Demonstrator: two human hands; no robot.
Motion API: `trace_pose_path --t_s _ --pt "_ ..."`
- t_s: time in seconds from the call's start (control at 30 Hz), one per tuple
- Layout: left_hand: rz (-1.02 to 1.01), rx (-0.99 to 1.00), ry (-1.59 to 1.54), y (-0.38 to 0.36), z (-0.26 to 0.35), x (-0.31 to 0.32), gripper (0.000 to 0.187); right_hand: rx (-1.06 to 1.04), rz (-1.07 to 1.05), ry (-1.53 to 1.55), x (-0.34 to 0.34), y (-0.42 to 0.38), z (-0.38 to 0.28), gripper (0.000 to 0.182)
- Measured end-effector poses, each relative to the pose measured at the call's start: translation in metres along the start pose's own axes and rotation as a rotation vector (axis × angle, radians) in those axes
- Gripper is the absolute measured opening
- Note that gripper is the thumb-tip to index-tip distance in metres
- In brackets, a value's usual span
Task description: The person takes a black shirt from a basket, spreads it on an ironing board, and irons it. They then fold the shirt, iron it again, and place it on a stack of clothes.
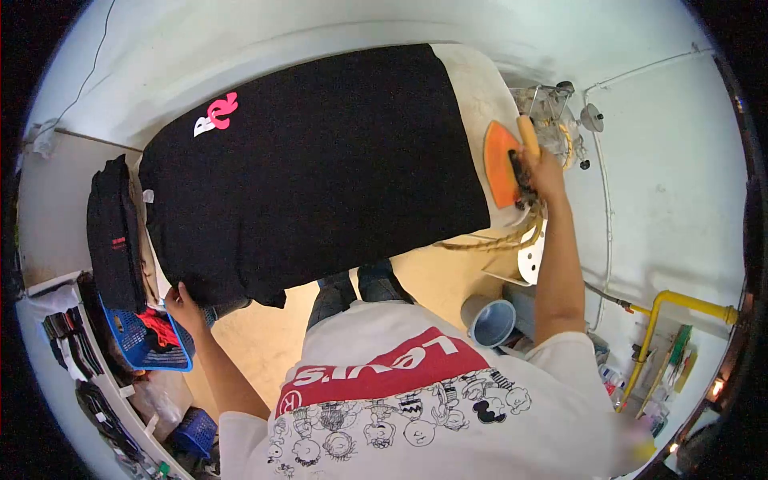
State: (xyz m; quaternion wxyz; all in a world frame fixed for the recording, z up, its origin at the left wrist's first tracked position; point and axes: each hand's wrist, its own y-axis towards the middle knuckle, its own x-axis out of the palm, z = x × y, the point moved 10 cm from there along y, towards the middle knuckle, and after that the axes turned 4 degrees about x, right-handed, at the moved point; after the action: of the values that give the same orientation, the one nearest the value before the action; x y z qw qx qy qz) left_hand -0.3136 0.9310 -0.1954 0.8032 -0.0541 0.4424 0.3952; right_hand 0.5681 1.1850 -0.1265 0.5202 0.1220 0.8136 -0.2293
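Observation:
A black garment (320, 152) with a small pink and white print lies spread over the pale ironing board (478, 76). My right hand (546, 172) is wrapped round the wooden handle of an iron (502, 164) with an orange body, at the bare right end of the board. A twisted cord or hose (488, 245) runs from beneath the iron along the board's near edge. At the near left corner of the garment, my left hand (186, 308) has its fingers at the cloth edge; whether they grip it is hard to see.
Folded black clothes (118, 232) are stacked at the board's left end. Below them stands a blue basket (164, 358) with red items. A grey-blue bucket (490, 322) is on the floor at right, near a yellow pipe (696, 308). A shelf of folded clothes (70, 344) lines the left.

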Motion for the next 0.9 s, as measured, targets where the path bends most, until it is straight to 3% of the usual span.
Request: trace_pose_path --t_s 0.03,0.1,0.2,0.27,0.33,0.37,0.43,0.57,0.73,0.83,0.9 --pt "-0.014 -0.006 0.142 0.007 -0.005 0.004 0.045 0.002 0.001 0.005 -0.002 -0.005 -0.003 0.048" --pt "-0.046 -0.049 0.272 0.021 -0.011 0.008 0.047 -0.415 0.569 -0.345 -0.043 -0.055 -0.072 0.060" --pt "-0.111 -0.098 0.048 0.031 -0.030 0.020 0.044 -0.553 0.708 -0.276 -0.010 -0.117 -0.095 0.057" --pt "-0.084 -0.234 -0.136 0.028 -0.031 0.014 0.037 -0.444 0.662 -0.316 0.047 -0.133 -0.078 0.045" --pt "-0.070 -0.193 -0.206 0.027 -0.020 0.005 0.035 -0.288 0.483 -0.109 0.090 -0.128 -0.052 0.035" --pt "-0.055 -0.198 -0.192 0.023 -0.007 -0.003 0.034 -0.311 0.474 -0.098 0.097 -0.130 -0.055 0.035" --pt "-0.029 -0.218 -0.292 0.014 0.003 -0.015 0.031 -0.196 0.316 0.221 0.112 -0.125 -0.039 0.026" --pt "-0.016 -0.170 -0.398 -0.007 0.004 -0.039 0.025 -0.269 0.320 0.280 0.079 -0.139 -0.007 0.023" --pt "-0.041 -0.034 -0.163 -0.057 -0.008 -0.058 0.019 -0.380 0.358 0.191 0.072 -0.175 0.035 0.028" --pt "0.013 -0.051 -0.050 -0.094 0.006 -0.066 0.018 -0.322 0.347 0.215 0.083 -0.193 0.070 0.033" --pt "0.022 -0.081 -0.016 -0.117 -0.019 -0.069 0.018 -0.129 0.265 0.062 0.096 -0.204 0.102 0.034"
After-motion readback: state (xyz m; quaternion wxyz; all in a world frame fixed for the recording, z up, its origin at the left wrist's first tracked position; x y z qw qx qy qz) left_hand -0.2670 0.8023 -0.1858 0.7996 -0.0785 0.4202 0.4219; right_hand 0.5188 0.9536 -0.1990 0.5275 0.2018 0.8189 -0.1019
